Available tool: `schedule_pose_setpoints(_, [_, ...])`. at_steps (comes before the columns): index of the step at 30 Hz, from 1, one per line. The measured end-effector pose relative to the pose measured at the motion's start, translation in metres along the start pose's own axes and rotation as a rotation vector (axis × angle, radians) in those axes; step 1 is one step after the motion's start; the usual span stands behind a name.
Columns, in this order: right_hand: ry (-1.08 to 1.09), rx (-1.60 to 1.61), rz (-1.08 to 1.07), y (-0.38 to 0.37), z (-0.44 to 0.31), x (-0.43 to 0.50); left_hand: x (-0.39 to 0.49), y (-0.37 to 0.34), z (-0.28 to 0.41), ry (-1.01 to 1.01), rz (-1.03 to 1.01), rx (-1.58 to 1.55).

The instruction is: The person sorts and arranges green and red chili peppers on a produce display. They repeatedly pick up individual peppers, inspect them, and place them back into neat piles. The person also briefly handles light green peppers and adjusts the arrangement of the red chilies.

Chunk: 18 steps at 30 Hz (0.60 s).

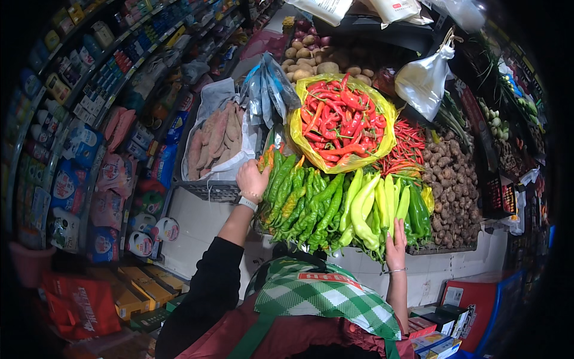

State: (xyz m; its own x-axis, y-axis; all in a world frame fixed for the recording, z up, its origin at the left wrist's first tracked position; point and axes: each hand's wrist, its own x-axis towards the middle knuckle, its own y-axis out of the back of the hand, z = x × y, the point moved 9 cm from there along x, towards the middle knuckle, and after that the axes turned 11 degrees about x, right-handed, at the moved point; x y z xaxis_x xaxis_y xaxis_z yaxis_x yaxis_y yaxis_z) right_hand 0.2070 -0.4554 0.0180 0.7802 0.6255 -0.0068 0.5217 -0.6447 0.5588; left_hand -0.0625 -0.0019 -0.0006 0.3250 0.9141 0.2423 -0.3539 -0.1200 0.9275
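My left hand (252, 179) rests at the left edge of the pepper display, its fingertips on some orange-green peppers (268, 158). Whether those fingers grip one is hidden. My right hand (396, 249) lies with extended fingers against the lower ends of the pale green peppers (365, 211) and holds nothing I can see. Between the hands are wrinkled dark green peppers (309, 211), laid side by side with their tips towards me. Smooth dark green peppers (418, 211) lie to the right of the pale ones. Behind them stands a yellow plastic bag (298, 130) full of red peppers (345, 119).
Sweet potatoes (219, 134) fill a lined black crate (210, 190) at left. Small red chilies (403, 146) and brown taro-like tubers (453, 193) lie to the right. Potatoes (305, 65) sit behind. A tied white bag (423, 83) hangs above. Packed shelves (101, 107) line the left side.
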Motion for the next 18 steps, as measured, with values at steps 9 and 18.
schedule_pose_setpoints(9, [-0.012, -0.001, 0.004, 0.0, 0.001, -0.001, 0.007, -0.003, 0.003, -0.062, 0.127, -0.112])
schedule_pose_setpoints(18, [-0.017, -0.013, 0.0, 0.0, 0.0, -0.001, -0.009, -0.007, 0.0, -0.082, 0.088, -0.238])
